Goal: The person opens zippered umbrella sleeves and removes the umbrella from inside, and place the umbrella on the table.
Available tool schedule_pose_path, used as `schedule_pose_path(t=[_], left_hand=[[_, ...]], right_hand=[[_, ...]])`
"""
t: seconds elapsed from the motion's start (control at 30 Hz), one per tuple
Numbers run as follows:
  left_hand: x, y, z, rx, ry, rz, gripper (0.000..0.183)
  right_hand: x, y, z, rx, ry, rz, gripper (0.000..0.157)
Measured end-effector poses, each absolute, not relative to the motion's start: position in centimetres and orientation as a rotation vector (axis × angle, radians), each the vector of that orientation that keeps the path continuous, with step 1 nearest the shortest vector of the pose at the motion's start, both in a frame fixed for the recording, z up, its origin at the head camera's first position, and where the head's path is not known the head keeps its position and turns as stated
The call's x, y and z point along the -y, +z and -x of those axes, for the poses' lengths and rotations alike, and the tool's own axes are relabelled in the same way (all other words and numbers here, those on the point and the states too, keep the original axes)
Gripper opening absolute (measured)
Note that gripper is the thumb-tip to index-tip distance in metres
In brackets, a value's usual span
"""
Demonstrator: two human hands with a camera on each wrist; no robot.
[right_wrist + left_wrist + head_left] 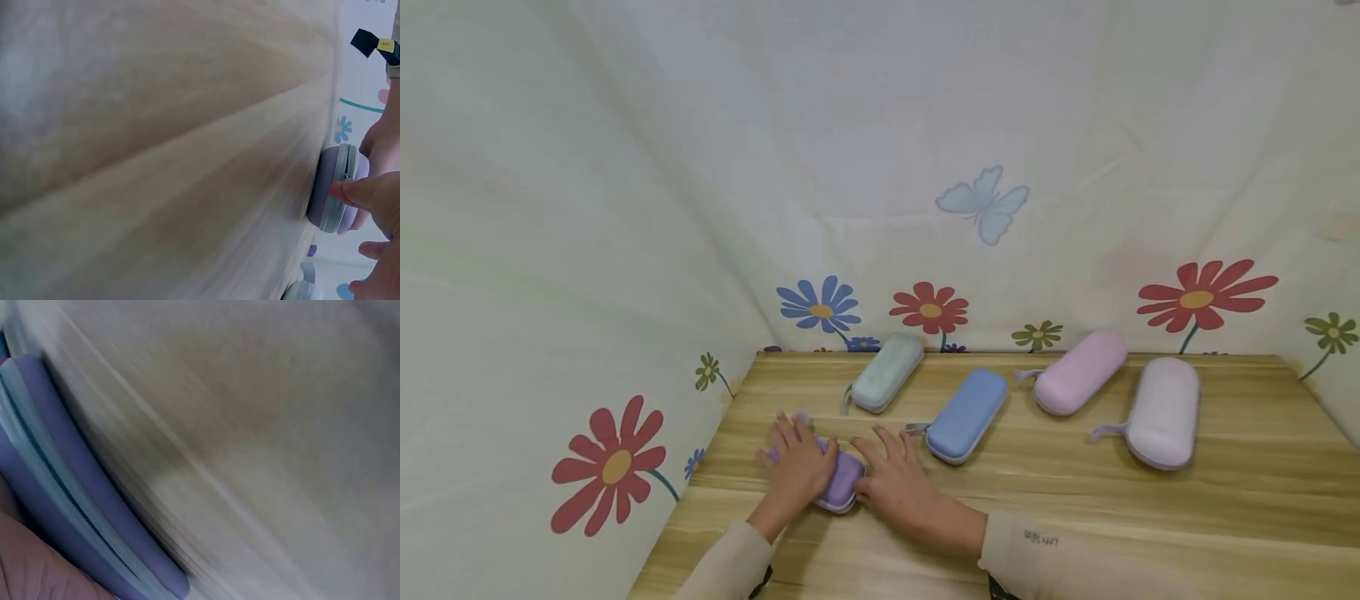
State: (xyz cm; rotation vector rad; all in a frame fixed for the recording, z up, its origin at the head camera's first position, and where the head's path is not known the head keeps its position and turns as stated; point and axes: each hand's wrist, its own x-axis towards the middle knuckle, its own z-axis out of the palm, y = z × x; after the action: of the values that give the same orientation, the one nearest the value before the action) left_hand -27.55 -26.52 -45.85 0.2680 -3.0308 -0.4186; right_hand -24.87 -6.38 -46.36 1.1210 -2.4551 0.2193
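A purple zip-up glasses case [848, 477] lies on the wooden table at the front left. My left hand [801, 468] lies across its top and holds it, thumb along one side and fingers spread over the far end. At the case's right end is my right hand [901, 492]; its thumb [351, 192] touches the zipper band while the other fingers stay extended and apart from it. The purple case [81, 450] shows its pale zipper band in the left wrist view, and the band looks closed there. The left palm hides much of the lid.
Behind the hands lie a mint green case [887, 372], a blue case [967, 415], a pink case [1081, 372] and a pale lilac case [1165, 412], each with a strap. A flower-printed curtain [880, 208] borders the wooden table [1075, 500] at the back and sides.
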Motion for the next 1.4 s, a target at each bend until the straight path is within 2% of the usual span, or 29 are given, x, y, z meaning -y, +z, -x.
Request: schedule_pose_path(t=[0.2,0.37,0.67,1.07,1.4], left_hand=[[27.1,-46.3,27.7,3.049,-0.385,-0.246,0.089],[28.0,-46.7,27.5,3.025,-0.323,-0.061,0.082],[28.6,-47.0,28.4,2.984,-0.300,0.225,0.078],[29.4,-46.6,28.7,2.968,-0.291,0.380,0.079],[29.2,-46.9,27.5,2.974,-0.281,0.485,0.080]], right_hand=[[6.2,-46.5,25.3,2.489,0.147,-1.075,0.010],[5.9,-46.7,26.5,2.516,0.129,-1.041,0.007],[6.9,-46.6,28.4,2.621,0.169,-0.993,0.012],[9.7,-46.5,30.7,2.652,0.181,-0.899,0.016],[11.4,-46.8,31.6,2.655,0.177,-0.823,0.017]])
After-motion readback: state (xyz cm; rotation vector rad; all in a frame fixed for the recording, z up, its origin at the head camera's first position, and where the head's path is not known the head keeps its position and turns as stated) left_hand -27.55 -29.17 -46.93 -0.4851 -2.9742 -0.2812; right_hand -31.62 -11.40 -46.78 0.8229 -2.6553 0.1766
